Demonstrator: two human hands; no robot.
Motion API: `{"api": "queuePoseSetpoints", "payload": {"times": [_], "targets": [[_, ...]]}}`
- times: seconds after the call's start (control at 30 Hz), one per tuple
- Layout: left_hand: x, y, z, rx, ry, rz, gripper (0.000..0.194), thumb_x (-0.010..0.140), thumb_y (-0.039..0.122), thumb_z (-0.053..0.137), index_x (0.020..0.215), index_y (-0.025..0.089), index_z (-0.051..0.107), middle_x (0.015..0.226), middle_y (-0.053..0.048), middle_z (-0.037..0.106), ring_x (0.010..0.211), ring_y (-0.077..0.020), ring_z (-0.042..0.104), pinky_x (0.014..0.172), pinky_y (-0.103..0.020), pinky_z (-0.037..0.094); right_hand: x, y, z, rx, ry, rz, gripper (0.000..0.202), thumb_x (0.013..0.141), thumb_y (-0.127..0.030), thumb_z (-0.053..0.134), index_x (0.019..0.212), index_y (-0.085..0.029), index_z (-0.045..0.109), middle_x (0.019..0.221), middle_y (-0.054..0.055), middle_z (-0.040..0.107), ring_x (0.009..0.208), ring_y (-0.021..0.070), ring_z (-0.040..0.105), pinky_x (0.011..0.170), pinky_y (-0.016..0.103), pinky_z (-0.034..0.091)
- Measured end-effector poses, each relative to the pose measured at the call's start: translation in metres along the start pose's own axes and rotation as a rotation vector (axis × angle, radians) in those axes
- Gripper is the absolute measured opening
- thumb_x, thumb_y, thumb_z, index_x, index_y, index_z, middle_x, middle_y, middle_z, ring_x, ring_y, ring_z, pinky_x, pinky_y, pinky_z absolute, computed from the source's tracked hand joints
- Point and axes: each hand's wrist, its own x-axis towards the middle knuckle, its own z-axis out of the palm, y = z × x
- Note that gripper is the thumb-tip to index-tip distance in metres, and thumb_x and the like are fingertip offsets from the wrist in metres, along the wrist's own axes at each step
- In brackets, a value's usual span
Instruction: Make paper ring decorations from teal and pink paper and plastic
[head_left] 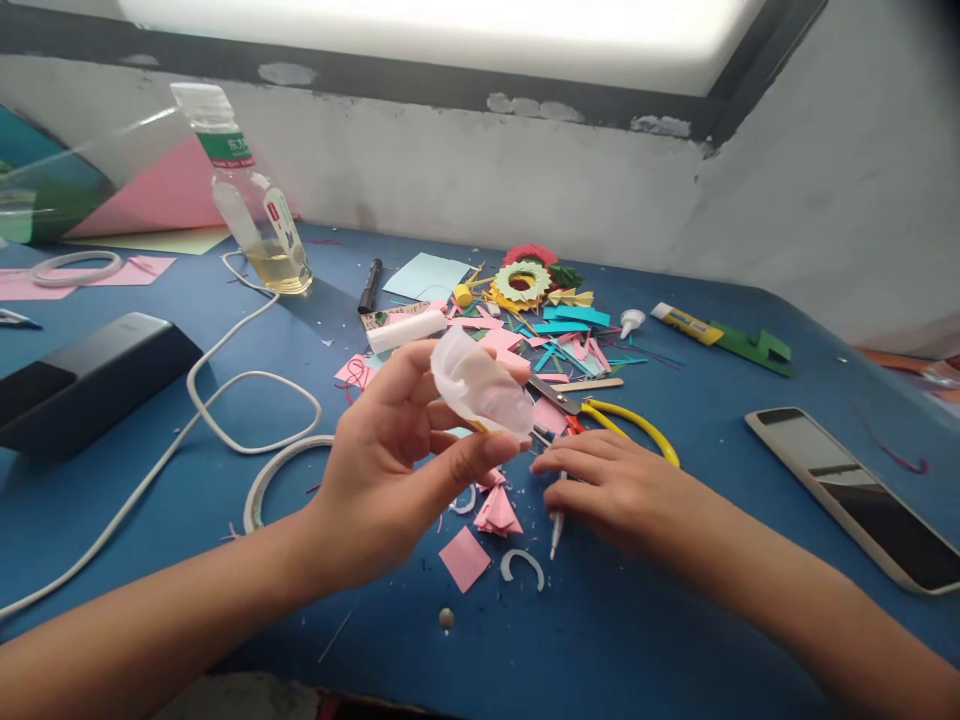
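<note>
My left hand (pixel 409 470) is raised above the table, its thumb and fingers closed on a thin, whitish, translucent cup-shaped piece (pixel 484 385) with a wavy rim. Lower and to the right, my right hand (pixel 600 485) rests near the tabletop with its fingers curled over a slim white pen (pixel 556 535). Only the ends of that pen show past the fingers. Just beyond this hand lie scissors (pixel 637 420) with yellow handles. Between my hands are folded pink paper pieces (pixel 498 512), a pink paper square (pixel 464 560) and a curved white strip (pixel 523 566).
Paper scraps (pixel 562 330) and paper rings (pixel 523 282) are heaped at the back. A bottle (pixel 262 220), a white cable (pixel 202 400), a dark box (pixel 97 380) and a tape roll (pixel 259 490) are leftward. On the right lie a phone (pixel 855 490) and a glue tube (pixel 686 325).
</note>
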Motion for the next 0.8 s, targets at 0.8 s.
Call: {"api": "queuePoseSetpoints", "payload": {"times": [0.8], "targets": [[-0.005,-0.005,0.001,0.226,-0.117,0.022,0.028,0.074,0.012,0.066,0.098,0.02,0.053,0.098,-0.001,0.066,0.084,-0.0129,0.064,0.062,-0.018,0.052,-0.005,0.028,-0.026,1.369,0.795,0.441,0.012,0.072,-0.044,0.066,0.071,-0.032,0.065,0.047,-0.008,0.049,0.041,0.0055,0.048,0.036,0.015,0.042]]}}
